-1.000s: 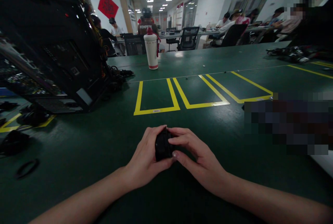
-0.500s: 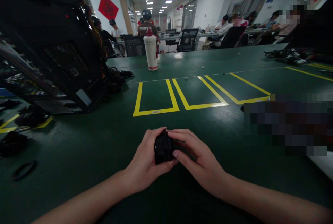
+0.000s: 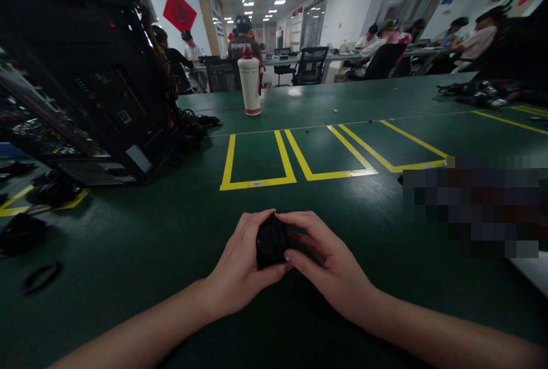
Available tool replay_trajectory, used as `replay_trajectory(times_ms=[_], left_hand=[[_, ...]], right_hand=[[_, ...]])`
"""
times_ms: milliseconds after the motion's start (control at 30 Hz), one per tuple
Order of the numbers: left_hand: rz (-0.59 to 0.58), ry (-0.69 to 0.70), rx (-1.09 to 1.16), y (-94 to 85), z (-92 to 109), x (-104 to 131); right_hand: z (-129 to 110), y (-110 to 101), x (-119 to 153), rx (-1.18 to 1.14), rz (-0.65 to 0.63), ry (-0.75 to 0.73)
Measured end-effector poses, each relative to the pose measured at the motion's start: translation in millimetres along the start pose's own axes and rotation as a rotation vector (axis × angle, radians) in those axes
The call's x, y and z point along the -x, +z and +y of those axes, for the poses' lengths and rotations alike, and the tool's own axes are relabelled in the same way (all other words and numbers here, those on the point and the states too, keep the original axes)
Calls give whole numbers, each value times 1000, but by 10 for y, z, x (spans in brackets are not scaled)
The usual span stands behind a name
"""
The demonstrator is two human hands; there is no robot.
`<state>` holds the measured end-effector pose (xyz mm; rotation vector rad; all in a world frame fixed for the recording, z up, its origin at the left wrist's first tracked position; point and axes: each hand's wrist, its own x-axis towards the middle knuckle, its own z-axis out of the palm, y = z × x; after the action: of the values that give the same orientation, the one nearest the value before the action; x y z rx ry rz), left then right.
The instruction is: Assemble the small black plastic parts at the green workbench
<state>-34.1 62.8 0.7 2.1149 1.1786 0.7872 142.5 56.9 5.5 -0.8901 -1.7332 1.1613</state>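
A small black object (image 3: 270, 243), rounded and box-like with a seam or rim on its right side, is between my two hands above the green tabletop (image 3: 180, 243). My left hand (image 3: 242, 260) wraps its left side, fingers along the top and thumb beneath. From the right, my right hand (image 3: 323, 260) pinches its rimmed edge between fingertips and thumb. A gap shows between my right palm and the object. Its exact kind I cannot make out, and its underside is hidden.
An open black computer case (image 3: 98, 83) with cables stands at left. Near it lie a black ring (image 3: 43, 277) and black cable bundles (image 3: 23, 235). A white tumbler (image 3: 250, 86) stands beyond yellow tape outlines (image 3: 257, 184). More cables (image 3: 475, 95) lie far right. Several people sit farther back.
Both hands hold the black object in nearly the same grip. It is turned very slightly, and the whole view has shifted a little.
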Motion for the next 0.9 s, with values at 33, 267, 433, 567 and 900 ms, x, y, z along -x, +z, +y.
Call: replay_trajectory(times_ms=[33, 267, 433, 567, 900], left_hand=[[7, -3, 5, 4, -9, 1], [-1, -2, 4, -1, -10, -6], [-11, 1, -6, -1, 4, 1], [6, -3, -9, 2, -3, 3], [-7, 34, -11, -32, 18, 5]], right_hand=[[-2, -2, 3, 16, -6, 3], [14, -19, 28, 76, 0, -56], [17, -20, 3, 67, 7, -60], [24, -27, -6, 84, -28, -30], [30, -18, 5, 112, -10, -107]])
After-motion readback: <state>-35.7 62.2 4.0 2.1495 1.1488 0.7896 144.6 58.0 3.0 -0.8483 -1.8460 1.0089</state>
